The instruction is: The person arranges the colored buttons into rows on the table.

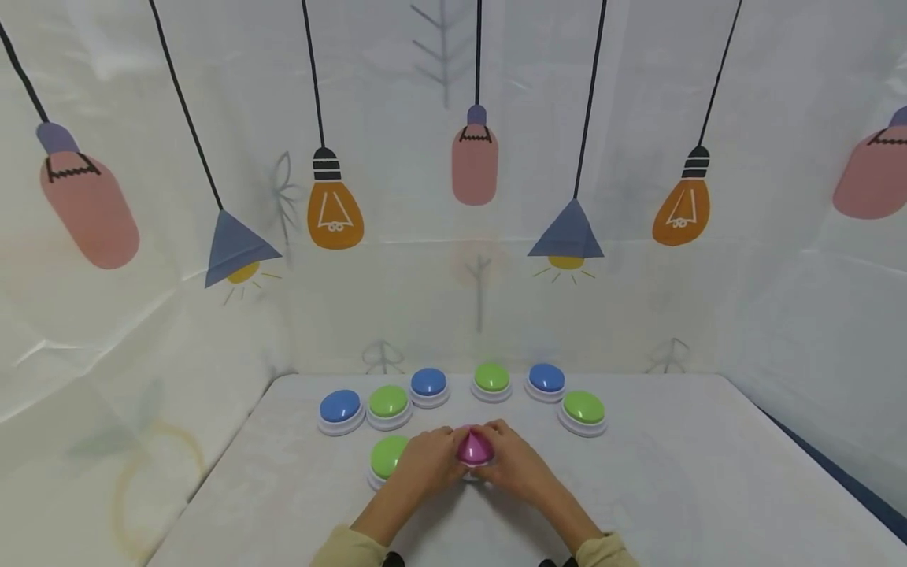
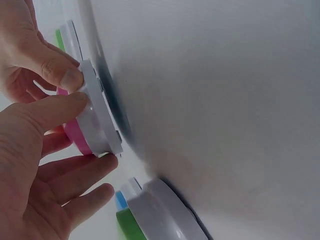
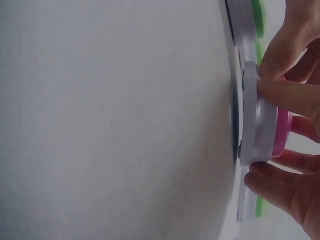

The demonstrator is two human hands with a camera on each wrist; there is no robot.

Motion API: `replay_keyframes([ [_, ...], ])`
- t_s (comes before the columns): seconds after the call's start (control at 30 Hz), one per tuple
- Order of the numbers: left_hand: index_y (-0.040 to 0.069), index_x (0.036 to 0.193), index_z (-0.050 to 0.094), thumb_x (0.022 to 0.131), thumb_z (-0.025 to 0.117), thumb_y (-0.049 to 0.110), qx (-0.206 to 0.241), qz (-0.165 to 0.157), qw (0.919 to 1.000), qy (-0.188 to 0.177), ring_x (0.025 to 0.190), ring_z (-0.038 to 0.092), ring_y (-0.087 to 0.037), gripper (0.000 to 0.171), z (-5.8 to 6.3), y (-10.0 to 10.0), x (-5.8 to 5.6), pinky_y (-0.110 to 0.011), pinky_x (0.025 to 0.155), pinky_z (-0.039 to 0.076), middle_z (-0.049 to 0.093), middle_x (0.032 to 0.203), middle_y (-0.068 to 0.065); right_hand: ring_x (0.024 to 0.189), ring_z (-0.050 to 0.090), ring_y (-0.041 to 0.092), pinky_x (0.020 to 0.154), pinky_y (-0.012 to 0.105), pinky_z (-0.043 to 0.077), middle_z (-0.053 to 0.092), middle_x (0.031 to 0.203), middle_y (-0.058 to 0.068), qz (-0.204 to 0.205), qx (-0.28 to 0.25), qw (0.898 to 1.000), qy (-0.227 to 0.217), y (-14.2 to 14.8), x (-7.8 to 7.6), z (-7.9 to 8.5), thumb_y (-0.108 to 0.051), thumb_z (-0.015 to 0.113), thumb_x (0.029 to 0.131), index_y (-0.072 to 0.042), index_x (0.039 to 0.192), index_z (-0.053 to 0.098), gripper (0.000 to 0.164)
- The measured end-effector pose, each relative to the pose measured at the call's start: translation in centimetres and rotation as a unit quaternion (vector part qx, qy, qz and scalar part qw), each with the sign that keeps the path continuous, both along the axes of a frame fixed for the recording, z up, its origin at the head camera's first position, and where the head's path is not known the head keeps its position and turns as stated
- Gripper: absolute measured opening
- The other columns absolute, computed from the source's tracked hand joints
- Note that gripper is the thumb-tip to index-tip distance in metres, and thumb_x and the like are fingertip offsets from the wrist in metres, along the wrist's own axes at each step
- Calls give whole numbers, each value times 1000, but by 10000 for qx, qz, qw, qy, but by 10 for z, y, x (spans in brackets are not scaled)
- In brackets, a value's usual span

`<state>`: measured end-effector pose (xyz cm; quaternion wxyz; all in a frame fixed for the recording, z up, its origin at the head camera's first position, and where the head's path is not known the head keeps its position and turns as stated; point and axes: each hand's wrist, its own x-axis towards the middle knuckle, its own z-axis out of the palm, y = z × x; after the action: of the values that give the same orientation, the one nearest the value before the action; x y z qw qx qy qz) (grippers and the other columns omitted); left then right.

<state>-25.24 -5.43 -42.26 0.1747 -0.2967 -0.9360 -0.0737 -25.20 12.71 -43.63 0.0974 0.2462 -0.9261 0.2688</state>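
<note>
Both hands grip a pink push button [image 1: 475, 447] with a white round base [image 2: 97, 117], near the front middle of the table. My left hand [image 1: 432, 461] holds its left side, and my right hand [image 1: 513, 465] its right side. Thumbs press against the near side of the base, while fingers reach round the rim and pink dome. In the right wrist view the base [image 3: 257, 120] stands on edge in the picture, with a shadowed gap between it and the tabletop. A green button [image 1: 386, 453] sits just left of my left hand, partly hidden by it.
Behind the hands, blue buttons [image 1: 340, 406] and green buttons [image 1: 492, 377] stand in a loose arc on the white table [image 1: 680, 472]. One green button [image 1: 584, 408] ends the arc at right. A lamp-patterned sheet [image 1: 425, 299] hangs behind and along the sides.
</note>
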Motion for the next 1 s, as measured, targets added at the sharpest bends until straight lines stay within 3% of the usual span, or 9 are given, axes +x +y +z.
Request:
replay_keyframes([
  [0.27,9,124,66,77,82,28,159,1,9998,-120,74,65,-19,53,0,-7,8,-30,67,54,69,93,-5,101,64,28,90,46,55,59,113,12,95,195,9998,-51,-7,5,2,-18,86,75,-4,128,61,59],
  [0.67,8,117,67,73,85,27,281,61,9996,13,72,65,-20,51,-7,-10,11,-30,64,54,68,92,-5,105,63,29,90,46,55,58,115,12,21,515,9987,-57,-12,9,1,-20,85,76,-6,129,59,61],
  [1.0,8,118,65,74,85,28,267,124,9993,-215,79,66,-19,52,-7,-12,10,-29,69,55,68,95,-6,107,63,30,91,46,55,59,116,12,94,488,9987,-93,-12,11,4,-20,85,77,-6,130,58,61],
])
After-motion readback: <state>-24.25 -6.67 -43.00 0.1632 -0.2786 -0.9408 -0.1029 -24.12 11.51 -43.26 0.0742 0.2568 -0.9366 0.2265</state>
